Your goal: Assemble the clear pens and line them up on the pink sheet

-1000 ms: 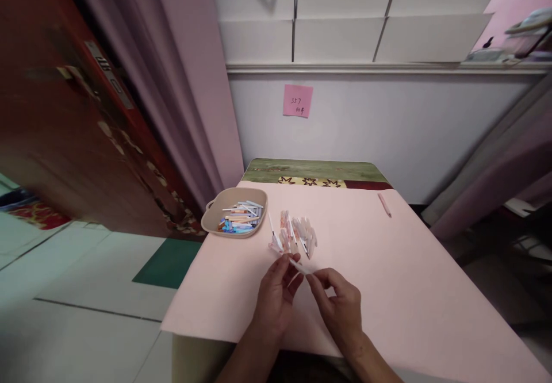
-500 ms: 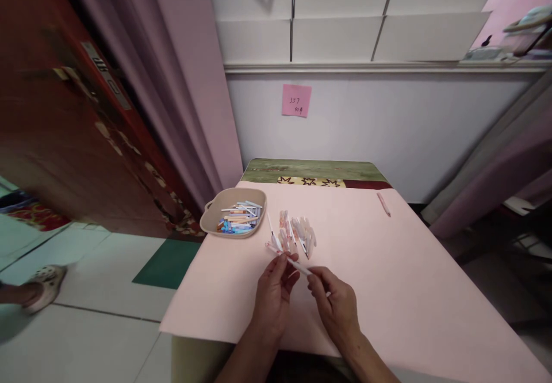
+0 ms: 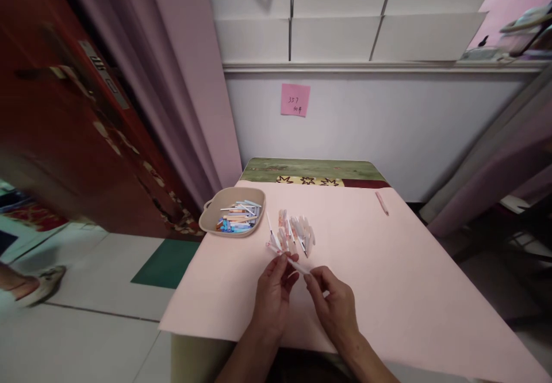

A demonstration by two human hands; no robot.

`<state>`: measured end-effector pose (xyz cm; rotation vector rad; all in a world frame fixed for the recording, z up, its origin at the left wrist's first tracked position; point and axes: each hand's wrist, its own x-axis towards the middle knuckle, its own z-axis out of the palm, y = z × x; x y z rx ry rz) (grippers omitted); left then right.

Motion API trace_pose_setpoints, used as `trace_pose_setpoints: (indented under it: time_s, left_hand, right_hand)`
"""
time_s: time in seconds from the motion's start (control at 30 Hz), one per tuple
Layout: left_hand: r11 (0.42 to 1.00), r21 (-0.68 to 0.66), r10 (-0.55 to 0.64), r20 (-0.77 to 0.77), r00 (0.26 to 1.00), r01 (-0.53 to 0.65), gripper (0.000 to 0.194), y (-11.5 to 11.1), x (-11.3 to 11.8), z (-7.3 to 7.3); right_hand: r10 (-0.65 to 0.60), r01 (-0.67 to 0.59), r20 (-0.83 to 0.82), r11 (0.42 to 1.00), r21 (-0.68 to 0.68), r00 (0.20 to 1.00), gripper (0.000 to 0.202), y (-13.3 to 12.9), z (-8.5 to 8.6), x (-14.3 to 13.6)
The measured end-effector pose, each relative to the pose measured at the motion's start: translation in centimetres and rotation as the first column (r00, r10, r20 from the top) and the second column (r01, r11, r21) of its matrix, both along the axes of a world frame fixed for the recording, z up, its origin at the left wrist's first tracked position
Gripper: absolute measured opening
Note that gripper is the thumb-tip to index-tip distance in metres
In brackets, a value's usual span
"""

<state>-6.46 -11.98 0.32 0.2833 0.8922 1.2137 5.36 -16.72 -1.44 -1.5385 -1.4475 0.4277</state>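
"So, how's your grip?"

"Pinched closed: my left hand and right hand share a slim white pen, near side."

"Room?"

"The pink cover stretches wide rightward; piled pens lie just beyond my left hand, the tan basket along the left edge."

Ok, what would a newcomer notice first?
Probably the slim white pen held by the left hand and right hand. Just beyond lies a pile of white-and-pink pens, with a beige rounded basket left of it. Above, a square pink note sits on the pale wall.
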Motion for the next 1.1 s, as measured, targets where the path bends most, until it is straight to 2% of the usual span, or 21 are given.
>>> trace_pose_setpoints:
  time_s: [0.07,0.23,0.37,0.53,0.67,0.83,1.1]
  left_hand:
    - [1.000,0.008,0.000,-0.007,1.000,0.000,0.020,-0.02,-0.03,0.02]
    - [1.000,0.011,0.000,-0.015,1.000,0.000,0.019,-0.09,-0.10,0.07]
    - [1.000,0.015,-0.017,-0.022,1.000,0.017,0.020,-0.21,-0.08,0.15]
    - [0.999,0.027,-0.025,-0.041,0.999,0.026,0.022,-0.25,0.04,0.11]
    - [1.000,0.014,-0.026,-0.059,0.998,0.027,0.024,-0.24,0.15,0.14]
    - [0.998,0.049,-0.032,-0.082,0.996,0.036,0.026,-0.21,0.27,-0.01]
    - [0.994,0.077,-0.063,-0.146,0.987,0.075,0.026,0.18,0.34,-0.69]
  right_hand:
    - [0.032,-0.032,-0.013,0.999,-0.013,0.999,0.026,-0.05,0.04,-0.05]
    - [-0.053,0.053,0.013,0.998,0.025,0.998,0.023,-0.16,-0.04,-0.18]
    - [0.021,-0.021,-0.002,0.999,-0.024,1.000,0.027,-0.25,-0.02,-0.19]
    - [-0.042,0.042,-0.013,0.999,0.014,0.999,0.023,-0.30,0.07,-0.26]
    - [0.022,-0.023,-0.023,0.999,-0.030,0.999,0.028,-0.34,0.03,-0.14]
    - [-0.019,0.019,-0.027,1.000,-0.007,0.999,0.024,-0.33,-0.03,-0.16]
    - [0.049,-0.056,-0.077,0.994,-0.097,0.996,0.028,-0.37,-0.14,0.03]
